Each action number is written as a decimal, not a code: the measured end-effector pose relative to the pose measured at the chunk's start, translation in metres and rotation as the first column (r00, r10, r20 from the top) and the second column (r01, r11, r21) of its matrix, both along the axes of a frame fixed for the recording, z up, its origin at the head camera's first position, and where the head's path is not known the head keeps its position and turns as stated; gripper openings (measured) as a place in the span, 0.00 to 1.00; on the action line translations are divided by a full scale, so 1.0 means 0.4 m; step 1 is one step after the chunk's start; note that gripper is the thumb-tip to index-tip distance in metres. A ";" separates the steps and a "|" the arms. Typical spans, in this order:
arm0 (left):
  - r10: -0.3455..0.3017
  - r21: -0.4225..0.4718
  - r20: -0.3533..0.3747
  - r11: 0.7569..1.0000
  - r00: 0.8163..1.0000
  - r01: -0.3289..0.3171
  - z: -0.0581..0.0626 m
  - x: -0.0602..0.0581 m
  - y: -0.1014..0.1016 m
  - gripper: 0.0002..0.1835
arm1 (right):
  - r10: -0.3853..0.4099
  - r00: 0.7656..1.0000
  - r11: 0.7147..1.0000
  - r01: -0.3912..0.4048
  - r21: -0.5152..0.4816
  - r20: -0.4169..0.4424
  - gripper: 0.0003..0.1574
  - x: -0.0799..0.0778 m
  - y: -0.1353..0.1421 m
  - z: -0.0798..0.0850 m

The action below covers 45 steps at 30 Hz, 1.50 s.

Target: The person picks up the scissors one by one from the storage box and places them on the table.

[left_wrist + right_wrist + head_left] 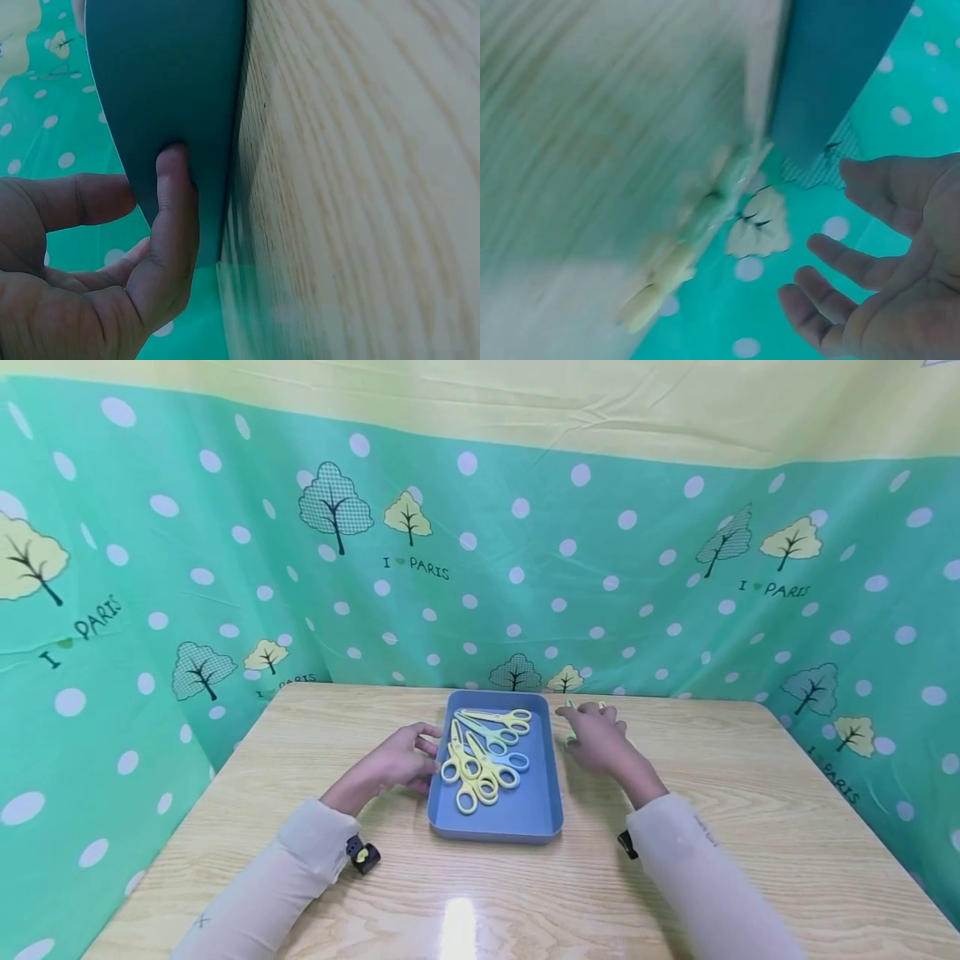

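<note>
My left hand is at the left side of a blue tray. In the left wrist view one digit presses the tray's outer wall, while another reaches its rim. Inside the tray lies a loose pile of scissors with yellow, green and blue handles. To the right of the tray my right hand hovers over more scissors, mostly hidden beneath it. The right wrist view shows these green and yellow scissors, blurred, on the table; the right hand's fingers are spread and apart from them.
The wooden table carries the tray near its far edge. Behind and beside it hangs a green curtain with white dots and printed trees. A bright reflection lies on the table's near part.
</note>
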<state>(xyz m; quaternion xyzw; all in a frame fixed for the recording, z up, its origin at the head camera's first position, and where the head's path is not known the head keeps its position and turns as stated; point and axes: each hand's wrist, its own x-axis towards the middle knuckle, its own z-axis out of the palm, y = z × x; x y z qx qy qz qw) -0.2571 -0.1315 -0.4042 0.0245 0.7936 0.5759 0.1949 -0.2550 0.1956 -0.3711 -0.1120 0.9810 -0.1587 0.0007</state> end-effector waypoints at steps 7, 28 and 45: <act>0.006 0.006 0.004 1.000 1.000 -0.006 0.001 -0.001 0.001 0.33 | 0.057 0.997 0.998 -0.057 0.019 -0.044 0.36 0.034 -0.065 0.014; -0.003 0.012 0.001 1.000 1.000 0.003 0.001 0.001 0.000 0.34 | 0.285 0.958 0.950 -0.281 0.136 -0.014 0.35 0.101 -0.187 -0.025; -0.006 0.012 0.000 1.000 1.000 0.006 0.001 0.000 -0.002 0.34 | 0.301 0.953 0.926 -0.297 0.231 0.016 0.33 0.114 -0.257 -0.054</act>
